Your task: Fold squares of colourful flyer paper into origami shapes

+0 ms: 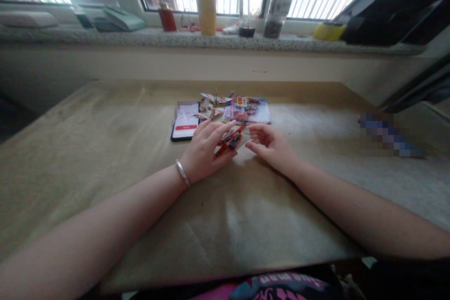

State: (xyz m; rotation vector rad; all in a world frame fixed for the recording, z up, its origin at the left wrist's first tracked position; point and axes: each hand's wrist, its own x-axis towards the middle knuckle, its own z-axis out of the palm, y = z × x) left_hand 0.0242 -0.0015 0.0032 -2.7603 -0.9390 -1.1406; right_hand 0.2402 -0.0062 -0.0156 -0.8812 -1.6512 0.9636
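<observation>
Between my hands is a small folded piece of printed paper (232,141), red and multicoloured with a pale side. My left hand (207,145), with a silver bangle (182,173) at its wrist, grips the paper between thumb and fingers. On the other side my right hand (265,143) has its thumb and fingertips curled at the paper's pale right edge. Just beyond the hands stand folded paper cranes (212,111). A phone (185,122) with a lit screen lies left of them, and a stack of colourful printed sheets (251,109) lies to the right.
The hands are over a tan-covered table (140,206). A blurred bluish item (390,136) lies at its right side. Along the windowsill (133,37) stand a red bottle (167,18), a tall yellowish cylinder (206,0), a clear container (277,13) and a black bag (390,7).
</observation>
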